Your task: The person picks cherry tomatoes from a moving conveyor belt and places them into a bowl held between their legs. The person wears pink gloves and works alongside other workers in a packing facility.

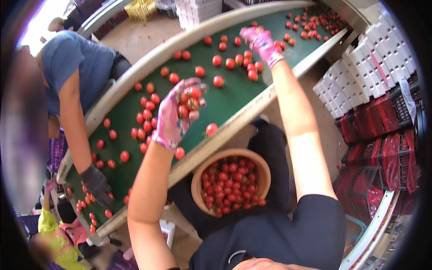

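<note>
My left hand (173, 116), in a pink patterned glove, is raised over the green conveyor belt (233, 99) with several small red tomatoes (192, 101) cupped in its fingers. Farther up the belt, my right hand (260, 44), gloved the same way, reaches down among loose tomatoes. Its fingers are curled, and whether they grip a tomato is hard to see. A cluster of tomatoes (251, 67) lies just below that hand. In my lap, between my legs, a round terracotta-coloured tub (196, 184) is heaped with tomatoes (229, 185).
A pale rail (243, 108) runs between me and the belt. Across it, a co-worker's dark-gloved hand (96, 185) touches the belt among tomatoes. White crates (368, 64) and black crates with red netting (381, 148) stand at right. Another person in yellow (62, 249) is lower left.
</note>
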`<action>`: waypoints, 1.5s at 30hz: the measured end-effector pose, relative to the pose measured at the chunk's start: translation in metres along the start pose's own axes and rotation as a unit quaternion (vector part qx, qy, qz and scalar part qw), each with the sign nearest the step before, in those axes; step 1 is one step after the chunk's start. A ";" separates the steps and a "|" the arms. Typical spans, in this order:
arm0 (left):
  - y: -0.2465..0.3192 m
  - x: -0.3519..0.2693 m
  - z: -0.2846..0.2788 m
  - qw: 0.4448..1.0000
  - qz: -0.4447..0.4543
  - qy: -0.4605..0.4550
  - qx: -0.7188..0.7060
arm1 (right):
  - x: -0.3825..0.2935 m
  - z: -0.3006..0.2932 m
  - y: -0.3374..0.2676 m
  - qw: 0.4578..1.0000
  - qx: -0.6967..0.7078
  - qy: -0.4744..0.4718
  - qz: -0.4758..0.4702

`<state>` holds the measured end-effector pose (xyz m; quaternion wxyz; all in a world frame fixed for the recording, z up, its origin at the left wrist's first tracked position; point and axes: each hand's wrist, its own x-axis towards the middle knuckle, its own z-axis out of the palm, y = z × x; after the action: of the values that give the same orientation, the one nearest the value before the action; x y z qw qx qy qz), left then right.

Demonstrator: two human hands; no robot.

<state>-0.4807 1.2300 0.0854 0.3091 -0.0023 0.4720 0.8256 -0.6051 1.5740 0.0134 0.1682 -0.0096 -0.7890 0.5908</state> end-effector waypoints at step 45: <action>-0.245 -0.128 0.014 0.541 0.322 -0.207 0.749 | -0.334 0.029 0.000 0.903 -0.361 -0.216 -0.094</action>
<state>-0.2475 1.2649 -0.0595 0.0002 0.5531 0.8104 0.1933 -0.2981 1.4755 -0.0781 0.0338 0.1321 -0.9624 0.2349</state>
